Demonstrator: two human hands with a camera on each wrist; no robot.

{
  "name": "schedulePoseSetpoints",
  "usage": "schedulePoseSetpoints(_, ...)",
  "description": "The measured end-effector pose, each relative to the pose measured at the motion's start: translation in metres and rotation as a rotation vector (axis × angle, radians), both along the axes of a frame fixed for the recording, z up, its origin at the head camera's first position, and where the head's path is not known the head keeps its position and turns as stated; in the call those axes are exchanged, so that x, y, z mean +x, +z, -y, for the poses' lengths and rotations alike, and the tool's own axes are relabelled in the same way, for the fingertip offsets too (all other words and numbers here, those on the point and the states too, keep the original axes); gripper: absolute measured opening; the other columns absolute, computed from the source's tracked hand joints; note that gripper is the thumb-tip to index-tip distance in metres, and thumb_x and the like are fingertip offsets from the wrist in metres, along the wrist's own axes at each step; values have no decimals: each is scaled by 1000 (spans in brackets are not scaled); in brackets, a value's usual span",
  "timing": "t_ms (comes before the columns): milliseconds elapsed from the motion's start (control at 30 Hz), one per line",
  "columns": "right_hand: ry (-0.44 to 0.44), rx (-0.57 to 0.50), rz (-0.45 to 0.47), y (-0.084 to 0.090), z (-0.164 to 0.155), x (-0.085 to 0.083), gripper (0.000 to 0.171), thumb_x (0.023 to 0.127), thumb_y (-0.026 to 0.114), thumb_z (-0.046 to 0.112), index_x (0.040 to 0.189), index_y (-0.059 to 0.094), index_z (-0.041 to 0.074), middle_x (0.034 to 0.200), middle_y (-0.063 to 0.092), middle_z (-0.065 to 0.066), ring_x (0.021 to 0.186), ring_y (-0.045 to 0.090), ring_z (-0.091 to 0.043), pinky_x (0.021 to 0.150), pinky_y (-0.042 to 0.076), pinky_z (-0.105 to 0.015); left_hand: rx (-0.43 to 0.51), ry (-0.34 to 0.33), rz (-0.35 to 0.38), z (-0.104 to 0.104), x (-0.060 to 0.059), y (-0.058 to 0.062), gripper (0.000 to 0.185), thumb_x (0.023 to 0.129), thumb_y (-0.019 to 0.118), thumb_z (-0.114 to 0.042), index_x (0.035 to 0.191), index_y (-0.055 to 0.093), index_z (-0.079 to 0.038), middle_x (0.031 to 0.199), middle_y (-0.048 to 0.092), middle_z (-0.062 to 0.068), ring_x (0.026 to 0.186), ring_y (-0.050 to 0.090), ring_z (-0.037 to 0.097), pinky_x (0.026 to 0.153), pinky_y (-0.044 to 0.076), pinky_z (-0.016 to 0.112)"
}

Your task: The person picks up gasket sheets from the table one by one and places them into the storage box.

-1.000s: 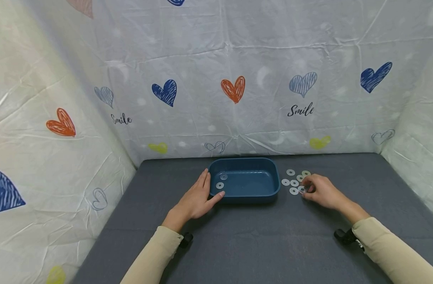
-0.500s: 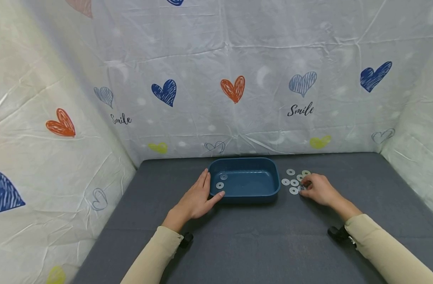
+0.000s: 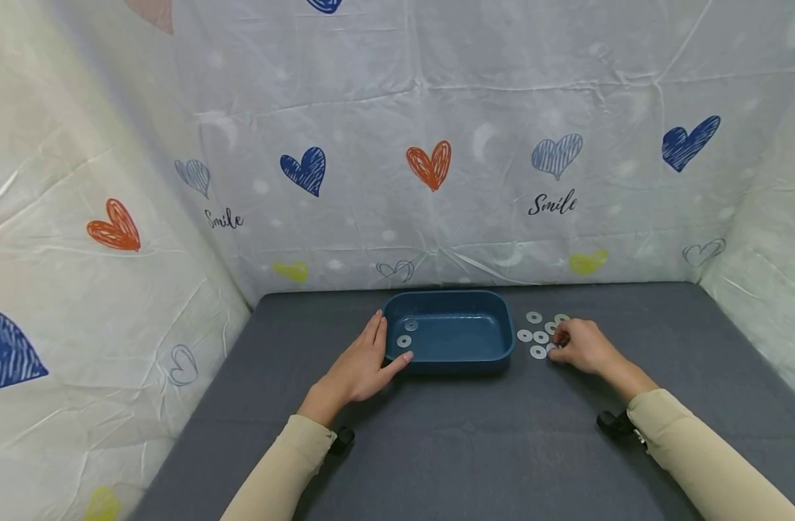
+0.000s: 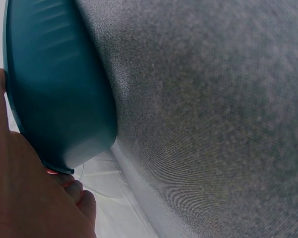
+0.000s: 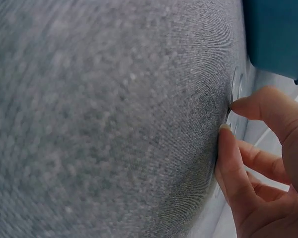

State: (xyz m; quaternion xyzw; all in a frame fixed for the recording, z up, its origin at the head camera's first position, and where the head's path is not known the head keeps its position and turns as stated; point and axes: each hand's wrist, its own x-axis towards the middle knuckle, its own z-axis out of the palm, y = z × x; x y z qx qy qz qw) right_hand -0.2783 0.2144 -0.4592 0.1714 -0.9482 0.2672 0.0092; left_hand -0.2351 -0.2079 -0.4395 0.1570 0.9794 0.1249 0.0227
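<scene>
My left hand rests against the left end of a blue rectangular tray. Its fingers lie straight along the side and the thumb touches the front rim. In the left wrist view the hand spans the corner of the tray. Two flat washers lie inside at the left. To the right of the tray, my right hand pinches a washer at the tabletop, thumb and fingertip on its edges. Close by in the right wrist view, thin washers lie past the thumb.
Several loose washers are grouped between the tray and the right hand. Dark grey cloth covers the table. A white curtain printed with hearts stands right behind its back edge.
My right forearm has swung a little to the left, and the fingertips have shifted slightly left with the washer. The left hand and tray stay in place.
</scene>
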Motion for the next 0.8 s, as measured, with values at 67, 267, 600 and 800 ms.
schedulePoseSetpoints(67,1,2,4,-1,0,0,19,83,79,13,90,69,-2,86,68,-12,78,62,-25,73,53,-45,2,-2,-3,0,0,0,104,98,29,-78,163,9,1,172,0,15,158,9,30,124,22,50)
schedulePoseSetpoints(267,-4,10,3,0,0,0,17,82,78,12,87,67,0,84,66,-10,73,60,-21,69,52,-42,-5,1,-2,-1,1,1,104,98,29,-78,163,8,0,172,0,15,158,9,30,123,22,50)
schedulePoseSetpoints(600,9,5,11,-1,1,1,16,83,78,10,86,65,1,80,64,-7,69,57,-17,65,50,-37,-1,1,-2,0,-1,-1,103,99,29,-78,163,9,0,172,0,15,158,10,30,123,22,50)
schedulePoseSetpoints(800,6,-2,-25,0,-4,0,13,83,78,10,86,70,1,81,67,-6,70,61,-17,66,53,-40,2,1,-10,0,-1,-2,104,98,28,-78,163,10,1,172,0,15,158,9,31,124,21,51)
